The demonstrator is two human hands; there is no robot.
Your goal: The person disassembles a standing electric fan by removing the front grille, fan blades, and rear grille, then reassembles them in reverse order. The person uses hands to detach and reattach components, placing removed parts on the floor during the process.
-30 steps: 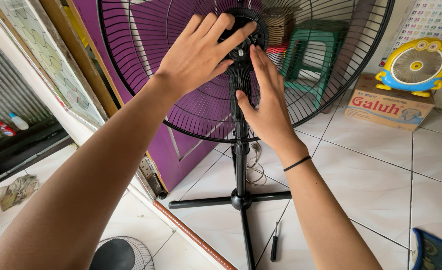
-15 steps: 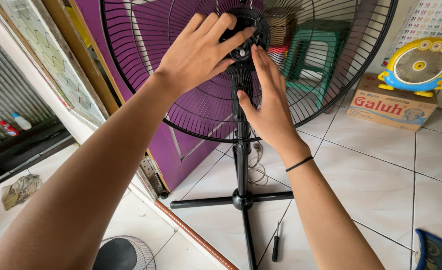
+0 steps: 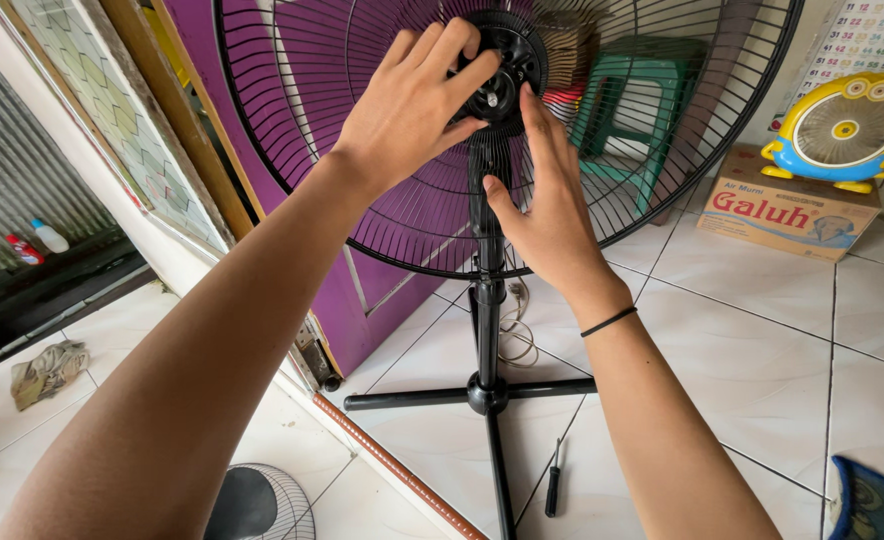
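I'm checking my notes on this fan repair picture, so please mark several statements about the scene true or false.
1. The left hand rests on the round black hub of the black wire fan grille. True.
2. The right hand holds the black-handled screwdriver. False: it lies on the white tiled floor.
3. A green plastic stool stands behind the grille. True.
4. The black cross-shaped fan base is tipped on its side. False: it stands flat, pole upright.
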